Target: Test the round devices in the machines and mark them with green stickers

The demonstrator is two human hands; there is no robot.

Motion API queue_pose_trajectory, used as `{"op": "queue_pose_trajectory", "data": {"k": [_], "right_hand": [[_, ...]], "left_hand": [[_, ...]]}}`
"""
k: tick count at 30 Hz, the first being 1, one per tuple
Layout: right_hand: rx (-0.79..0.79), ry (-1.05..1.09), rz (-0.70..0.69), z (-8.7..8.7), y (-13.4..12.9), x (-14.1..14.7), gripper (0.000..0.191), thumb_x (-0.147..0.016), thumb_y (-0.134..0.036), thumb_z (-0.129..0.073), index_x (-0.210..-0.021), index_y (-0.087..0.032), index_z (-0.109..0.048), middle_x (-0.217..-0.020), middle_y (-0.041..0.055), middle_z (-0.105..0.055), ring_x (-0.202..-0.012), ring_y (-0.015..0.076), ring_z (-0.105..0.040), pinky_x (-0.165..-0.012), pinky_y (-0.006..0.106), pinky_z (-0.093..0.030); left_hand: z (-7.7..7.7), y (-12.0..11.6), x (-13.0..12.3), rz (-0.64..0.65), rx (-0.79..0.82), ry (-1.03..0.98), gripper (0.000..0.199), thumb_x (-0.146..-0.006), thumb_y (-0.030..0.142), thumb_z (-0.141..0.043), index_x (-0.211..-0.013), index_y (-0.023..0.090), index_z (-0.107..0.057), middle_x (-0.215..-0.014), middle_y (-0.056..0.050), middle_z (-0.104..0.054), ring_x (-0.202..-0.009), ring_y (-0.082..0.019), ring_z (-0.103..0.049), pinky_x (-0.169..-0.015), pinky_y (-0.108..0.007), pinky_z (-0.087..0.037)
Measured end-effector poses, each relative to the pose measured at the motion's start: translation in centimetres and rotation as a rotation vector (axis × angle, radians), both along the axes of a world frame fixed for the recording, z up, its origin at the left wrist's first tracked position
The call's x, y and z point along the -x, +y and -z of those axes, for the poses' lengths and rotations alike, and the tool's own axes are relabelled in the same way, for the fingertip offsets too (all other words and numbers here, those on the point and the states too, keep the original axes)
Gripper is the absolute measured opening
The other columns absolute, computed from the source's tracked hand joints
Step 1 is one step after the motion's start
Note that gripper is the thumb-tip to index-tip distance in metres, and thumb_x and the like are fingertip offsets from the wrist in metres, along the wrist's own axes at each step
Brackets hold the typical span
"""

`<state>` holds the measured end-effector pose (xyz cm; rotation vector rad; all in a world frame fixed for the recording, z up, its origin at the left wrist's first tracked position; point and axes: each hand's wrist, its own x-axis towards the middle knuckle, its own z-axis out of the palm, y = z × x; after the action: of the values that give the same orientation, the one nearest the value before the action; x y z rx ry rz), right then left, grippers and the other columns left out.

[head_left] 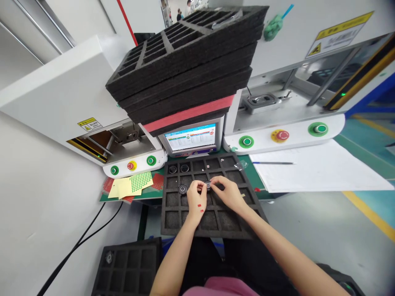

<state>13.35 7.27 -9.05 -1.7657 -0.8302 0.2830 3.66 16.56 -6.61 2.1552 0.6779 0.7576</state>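
Over a black foam tray (216, 218) with square pockets, my left hand (196, 199) and my right hand (226, 192) meet. Between their fingertips they pinch a small round dark watch-like case (208, 186), partly covered by the fingers. Two small red stickers (200, 205) are on the back of my left hand. Just left of that hand, another round watch-like case (182, 189) lies in a pocket. Two dark rings (184, 168) sit in the back left pockets of the tray.
Behind the tray stands a screen (191, 137) under a tall stack of foam trays (191, 61). Machines with green buttons (247, 142) flank it. Sticker sheets (131, 186) lie left, paper (308, 168) with a pen (274, 163) right. Another foam tray (123, 267) is low at left.
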Motion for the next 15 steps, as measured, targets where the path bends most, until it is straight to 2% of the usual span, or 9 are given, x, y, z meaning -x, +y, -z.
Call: {"op": "queue_pose_trajectory", "data": {"k": [2,4,6,9,11,13,15], "right_hand": [[-0.100,0.034,0.039,-1.8,-0.8,0.6,0.031,-0.087,-0.047,-0.062,-0.079,-0.016,-0.061,-0.093,0.0071,-0.066,-0.093,0.0202,-0.063,-0.090,0.042,-0.050],[-0.178,0.092,0.106,-3.6,-2.0,1.3,0.031,-0.084,-0.049,-0.063,-0.087,-0.018,-0.061,-0.099,0.0091,-0.066,-0.095,0.0216,-0.063,-0.091,0.042,-0.051],[-0.217,0.186,0.137,-5.6,-3.4,2.0,0.034,-0.087,-0.050,-0.058,-0.097,-0.018,-0.060,-0.098,0.0097,-0.067,-0.089,0.0207,-0.065,-0.084,0.039,-0.054],[-0.211,0.340,0.008,-8.3,-5.1,2.9,0.043,-0.091,-0.055,-0.048,-0.089,-0.016,-0.065,-0.079,0.0079,-0.069,-0.071,0.0191,-0.067,-0.067,0.032,-0.058],[-0.194,0.417,-0.106,-9.9,-5.7,3.4,0.043,-0.087,-0.056,-0.056,-0.078,-0.016,-0.067,-0.068,0.0061,-0.067,-0.062,0.0177,-0.066,-0.059,0.027,-0.057],[-0.209,0.488,-0.152,-11.2,-6.0,3.9,0.037,-0.080,-0.052,-0.067,-0.070,-0.016,-0.067,-0.063,0.0043,-0.066,-0.058,0.0154,-0.063,-0.056,0.023,-0.055],[-0.245,0.529,-0.132,-12.2,-6.1,4.3,0.034,-0.076,-0.048,-0.072,-0.065,-0.016,-0.064,-0.059,0.0031,-0.064,-0.055,0.0140,-0.061,-0.055,0.022,-0.054]], "left_hand": [[-1.4,-0.3,0.7,0.045,-0.079,-0.068,0.016,-0.088,0.019,-0.052,-0.077,0.017,-0.064,-0.076,-0.005,-0.068,-0.072,-0.016,-0.065,-0.068,-0.027,-0.054],[-3.0,-0.6,1.9,0.094,-0.160,-0.132,0.015,-0.088,0.023,-0.056,-0.078,0.019,-0.067,-0.081,-0.006,-0.072,-0.079,-0.018,-0.068,-0.075,-0.032,-0.054],[-4.8,-0.8,3.4,0.165,-0.285,-0.206,0.010,-0.085,0.021,-0.061,-0.082,0.023,-0.070,-0.083,-0.005,-0.075,-0.082,-0.019,-0.070,-0.077,-0.032,-0.055],[-7.1,-1.1,5.3,0.342,-0.623,-0.305,0.025,-0.083,0.012,-0.062,-0.101,0.027,-0.070,-0.088,-0.002,-0.077,-0.079,-0.018,-0.073,-0.071,-0.028,-0.057],[-8.2,-1.2,5.9,0.440,-0.791,-0.316,0.032,-0.084,0.009,-0.060,-0.107,0.029,-0.069,-0.091,-0.001,-0.077,-0.076,-0.018,-0.073,-0.068,-0.027,-0.058],[-8.7,-1.4,6.0,0.478,-0.806,-0.311,0.031,-0.083,0.009,-0.061,-0.104,0.030,-0.070,-0.088,0.001,-0.077,-0.072,-0.017,-0.073,-0.066,-0.025,-0.058],[-8.8,-1.8,5.8,0.446,-0.689,-0.375,0.025,-0.083,0.016,-0.063,-0.103,0.030,-0.070,-0.086,0.000,-0.077,-0.074,-0.018,-0.072,-0.068,-0.029,-0.058]]}}
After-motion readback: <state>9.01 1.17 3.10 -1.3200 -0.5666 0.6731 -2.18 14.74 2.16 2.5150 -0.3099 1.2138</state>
